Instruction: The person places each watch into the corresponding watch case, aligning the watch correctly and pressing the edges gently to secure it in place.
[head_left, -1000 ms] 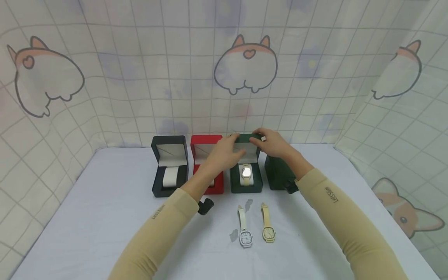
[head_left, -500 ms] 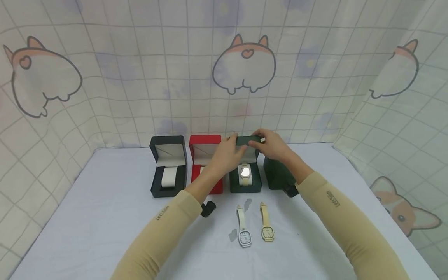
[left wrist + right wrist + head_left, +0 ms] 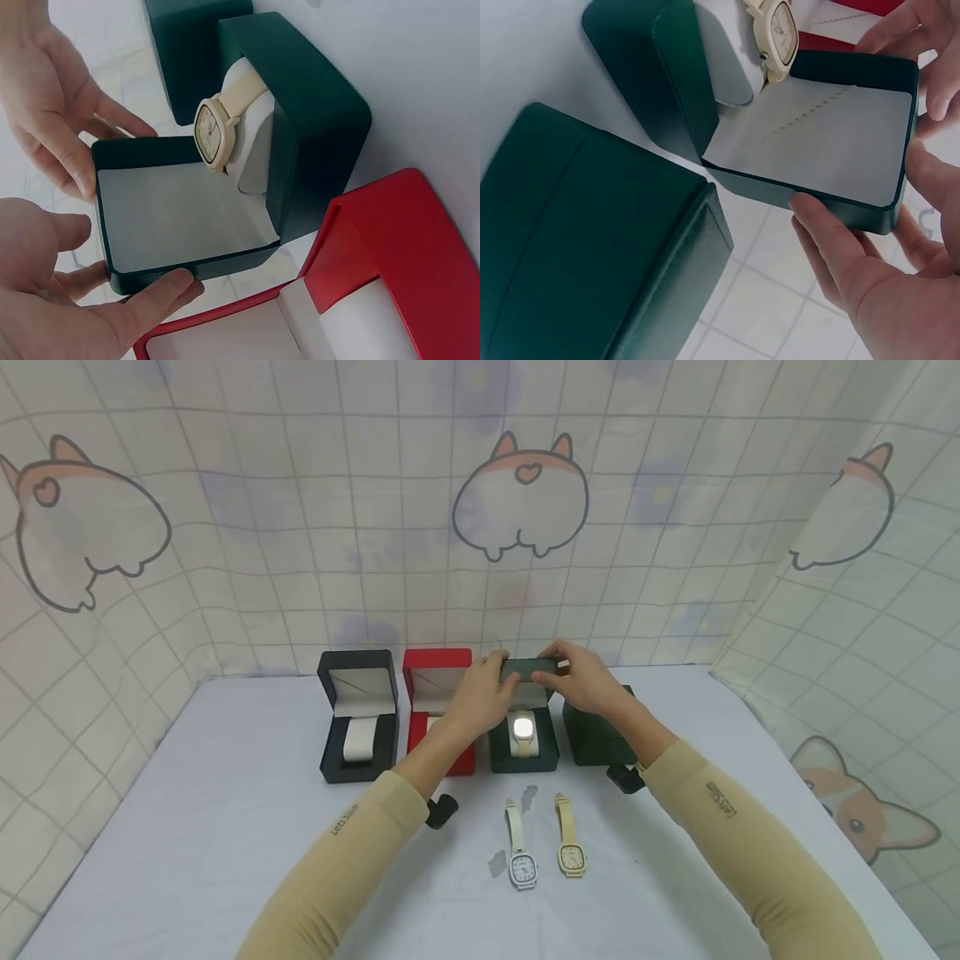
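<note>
A green watch box (image 3: 550, 758) stands with its lid (image 3: 529, 670) tilted forward, partway down. Inside, a cream watch (image 3: 212, 131) is wrapped round a white cushion (image 3: 726, 67). My left hand (image 3: 482, 695) holds the lid's left side, its fingers along the rim and outer face in the left wrist view. On the other side my right hand (image 3: 587, 678) grips the lid at its right corner, fingers beneath and thumb near the front edge. White lining (image 3: 180, 214) shows inside the lid. Both wrists carry small black cameras.
Left of it stand a red watch box (image 3: 438, 658) and a black watch box (image 3: 330, 760), both with raised lids. A closed green box (image 3: 592, 735) is at the right. Nearer lie a white watch (image 3: 522, 867) and a yellow watch (image 3: 572, 857) on the white table.
The green box's lid has swung forward and down from nearly upright, both hands moving with it. Its top face now shows. The watches on the table stay put.
</note>
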### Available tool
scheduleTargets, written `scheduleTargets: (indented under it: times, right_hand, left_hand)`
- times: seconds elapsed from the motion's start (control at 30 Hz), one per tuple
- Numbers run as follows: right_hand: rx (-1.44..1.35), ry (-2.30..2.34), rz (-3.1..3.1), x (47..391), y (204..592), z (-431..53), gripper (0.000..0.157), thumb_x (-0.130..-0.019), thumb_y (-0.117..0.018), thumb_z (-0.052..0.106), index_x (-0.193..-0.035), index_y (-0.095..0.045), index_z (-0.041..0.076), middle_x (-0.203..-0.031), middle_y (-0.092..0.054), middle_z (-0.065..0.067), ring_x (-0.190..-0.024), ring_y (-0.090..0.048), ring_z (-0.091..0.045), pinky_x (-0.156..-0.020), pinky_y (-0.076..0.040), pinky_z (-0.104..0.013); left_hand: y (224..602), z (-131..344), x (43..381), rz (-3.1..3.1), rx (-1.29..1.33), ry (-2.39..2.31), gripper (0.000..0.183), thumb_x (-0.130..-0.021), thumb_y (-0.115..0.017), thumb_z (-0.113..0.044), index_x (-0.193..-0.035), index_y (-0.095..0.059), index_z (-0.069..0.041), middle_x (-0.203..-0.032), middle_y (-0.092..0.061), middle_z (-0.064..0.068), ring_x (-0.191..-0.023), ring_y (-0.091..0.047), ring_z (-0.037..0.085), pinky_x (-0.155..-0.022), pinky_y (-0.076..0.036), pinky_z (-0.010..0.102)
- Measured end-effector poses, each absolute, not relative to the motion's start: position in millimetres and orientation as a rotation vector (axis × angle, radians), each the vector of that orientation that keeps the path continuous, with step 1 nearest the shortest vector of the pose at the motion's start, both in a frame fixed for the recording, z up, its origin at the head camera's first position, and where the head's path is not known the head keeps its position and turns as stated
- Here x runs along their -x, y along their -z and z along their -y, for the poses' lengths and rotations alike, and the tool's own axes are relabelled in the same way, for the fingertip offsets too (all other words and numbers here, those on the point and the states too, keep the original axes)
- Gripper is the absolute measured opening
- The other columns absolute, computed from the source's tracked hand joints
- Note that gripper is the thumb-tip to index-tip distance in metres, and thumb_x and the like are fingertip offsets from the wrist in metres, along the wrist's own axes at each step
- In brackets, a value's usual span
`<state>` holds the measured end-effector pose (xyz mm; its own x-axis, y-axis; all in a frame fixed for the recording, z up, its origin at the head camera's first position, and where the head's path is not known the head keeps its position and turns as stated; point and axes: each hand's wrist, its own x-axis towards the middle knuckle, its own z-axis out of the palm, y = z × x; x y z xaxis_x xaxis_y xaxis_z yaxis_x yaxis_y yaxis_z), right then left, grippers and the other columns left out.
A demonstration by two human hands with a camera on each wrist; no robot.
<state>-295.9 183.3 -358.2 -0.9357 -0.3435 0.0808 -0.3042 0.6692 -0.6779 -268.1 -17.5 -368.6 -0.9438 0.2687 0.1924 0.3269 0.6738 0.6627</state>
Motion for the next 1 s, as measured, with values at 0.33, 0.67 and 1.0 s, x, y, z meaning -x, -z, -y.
scheduleTargets:
  times: [0.33,0.67,1.0]
  right_hand:
    - [0.545,1.163,-2.805,289.4,359.6,-182.8,0.042,-0.102,-0.068,0.022,-0.136,-0.053,0.002,-0.133,-0.06,-0.021,-0.13,-0.055,-0.042,-0.098,-0.052,-0.054]
    - [0.588,1.095,-2.785,285.6,358.9,-183.8,0.052,-0.101,-0.068,0.021,-0.146,-0.051,-0.001,-0.147,-0.048,-0.025,-0.13,-0.052,-0.048,-0.099,-0.051,-0.057]
    - [0.586,1.113,-2.741,283.0,360.2,-184.9,0.046,-0.102,-0.067,0.022,-0.141,-0.054,0.002,-0.14,-0.056,-0.022,-0.13,-0.055,-0.045,-0.1,-0.05,-0.058]
  left_hand:
    - [370.4,22.5,268.7,2.789,0.524,1.122,0.043,-0.106,-0.059,-0.023,-0.145,-0.051,-0.005,-0.132,-0.054,0.02,-0.106,-0.057,0.029,-0.092,-0.054,0.042]
    - [369.2,25.9,266.2,2.848,0.59,1.117,0.046,-0.105,-0.062,-0.022,-0.148,-0.053,-0.01,-0.132,-0.051,0.018,-0.111,-0.055,0.028,-0.091,-0.056,0.04]
    - [369.5,27.4,270.0,2.86,0.642,1.128,0.043,-0.104,-0.064,-0.021,-0.144,-0.055,-0.008,-0.128,-0.065,0.014,-0.105,-0.062,0.025,-0.096,-0.055,0.04]
